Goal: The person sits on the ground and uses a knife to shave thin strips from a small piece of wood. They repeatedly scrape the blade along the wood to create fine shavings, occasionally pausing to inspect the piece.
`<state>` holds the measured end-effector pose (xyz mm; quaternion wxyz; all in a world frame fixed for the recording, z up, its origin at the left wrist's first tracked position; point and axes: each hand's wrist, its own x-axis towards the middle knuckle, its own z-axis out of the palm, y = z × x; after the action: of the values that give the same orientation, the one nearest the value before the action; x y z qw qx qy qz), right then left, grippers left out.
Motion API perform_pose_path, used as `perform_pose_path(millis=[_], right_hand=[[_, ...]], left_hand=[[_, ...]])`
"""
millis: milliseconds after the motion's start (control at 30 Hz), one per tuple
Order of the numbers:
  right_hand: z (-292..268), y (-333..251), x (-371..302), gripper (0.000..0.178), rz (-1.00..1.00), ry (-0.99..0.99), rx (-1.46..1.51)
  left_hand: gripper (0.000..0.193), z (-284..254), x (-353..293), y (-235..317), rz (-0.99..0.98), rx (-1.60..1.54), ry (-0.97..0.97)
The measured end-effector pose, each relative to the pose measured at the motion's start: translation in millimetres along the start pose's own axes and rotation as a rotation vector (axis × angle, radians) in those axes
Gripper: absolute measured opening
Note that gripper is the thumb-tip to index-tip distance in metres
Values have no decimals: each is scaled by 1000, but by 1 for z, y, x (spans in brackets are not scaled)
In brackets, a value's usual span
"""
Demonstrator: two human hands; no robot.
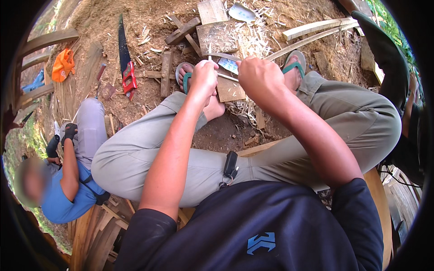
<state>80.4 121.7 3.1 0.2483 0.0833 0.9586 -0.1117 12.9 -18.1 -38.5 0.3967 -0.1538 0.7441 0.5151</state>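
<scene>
My left hand [204, 80] is closed around a thin pale wooden stick [209, 50], its tip poking up above the fist. In my right hand [261, 76] is a knife, gripped by its hidden handle. The slightly curved knife blade [224, 56] points left, its tip close by the stick. Both fists are held between my sandalled feet. Below them lie a wooden board [231, 92] and a blue-and-white card or sheet [229, 66], partly covered by my right hand. A narrow pale strip [227, 77] shows between the fists; what it belongs to is unclear.
Ahead lie wood blocks [217, 37], crossed sticks [184, 31], shavings and a pale scoop-like piece [242, 12]. A red-handled handsaw [125, 61] is at left, long curved wood strips [316, 30] at right. A person in blue [74, 192] sits left; another person's dark-clad leg [384, 58] is right.
</scene>
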Motion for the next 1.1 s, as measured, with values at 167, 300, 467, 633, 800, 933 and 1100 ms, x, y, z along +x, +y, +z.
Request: perform_pose_path(millis=[167, 300, 467, 633, 800, 933, 1100], right_hand=[[0, -7, 1, 21, 75, -35, 48], [9, -12, 1, 29, 95, 31, 43], [30, -11, 16, 36, 129, 103, 90], [50, -10, 23, 42, 148, 243, 174], [30, -6, 17, 17, 18, 104, 17], [8, -2, 7, 18, 12, -64, -2], [7, -4, 5, 18, 90, -91, 53]], left_hand=[[12, -1, 4, -5, -12, 11, 2], [11, 0, 4, -5, -20, -11, 21], [12, -1, 5, -2, -42, -67, 30], [13, -4, 6, 1, -78, -39, 29], [14, -4, 0, 8, -92, -35, -23], [16, 0, -3, 6, -100, -39, -90], [14, 2, -2, 3, -104, -36, -112]])
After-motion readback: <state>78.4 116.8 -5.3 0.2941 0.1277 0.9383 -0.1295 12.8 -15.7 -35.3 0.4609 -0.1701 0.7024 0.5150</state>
